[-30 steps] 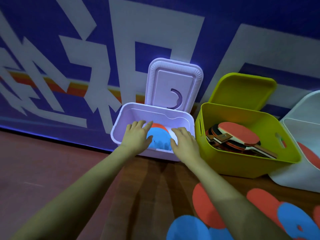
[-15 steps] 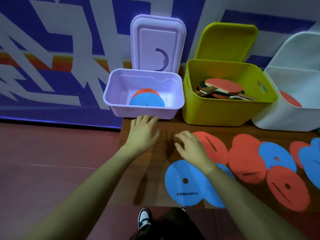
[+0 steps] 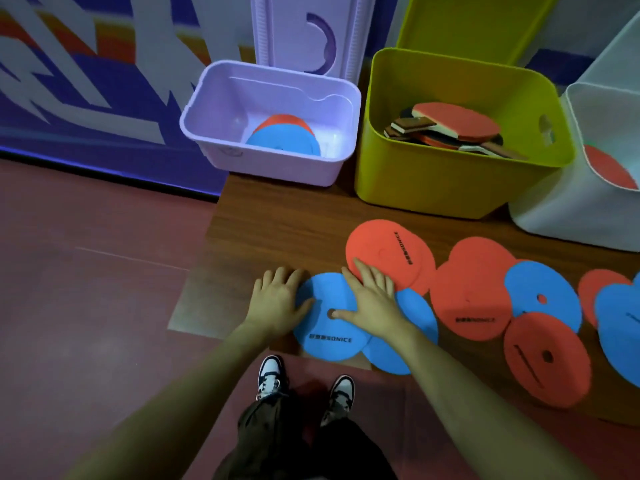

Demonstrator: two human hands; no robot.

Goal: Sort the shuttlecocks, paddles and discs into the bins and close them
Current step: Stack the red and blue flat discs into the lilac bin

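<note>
Both hands are down flat on the nearest blue disc (image 3: 329,327), which lies near the left edge of the table (image 3: 277,237), partly over a second blue disc (image 3: 398,348) and just beside a red disc (image 3: 391,254). The left hand (image 3: 277,303) rests on the disc's left rim with its fingers (image 3: 273,277) straight and released, gripping nothing; the right hand (image 3: 372,303) lies spread across its right side, fingertips reaching onto the red disc, thumb by the centre hole, also released. The step in hand looks like gathering discs for the purple bin (image 3: 214,112), which stands open at the far left corner with a blue and a red disc already inside. To do it well, slide the top disc toward the near edge so a rim overhangs, then pinch it from below, since thin flat discs are hard to lift off a flat surface. Stacking the overlapping blue pair and the red one before lifting would probably save trips. Carry them level and lay them flat on the pile so the lid (image 3: 298,32) can later close. Many discs remain spread toward the right edge; the paddles (image 3: 457,128) sit in the green bin (image 3: 450,181), beside a white bin (image 3: 581,216).
</note>
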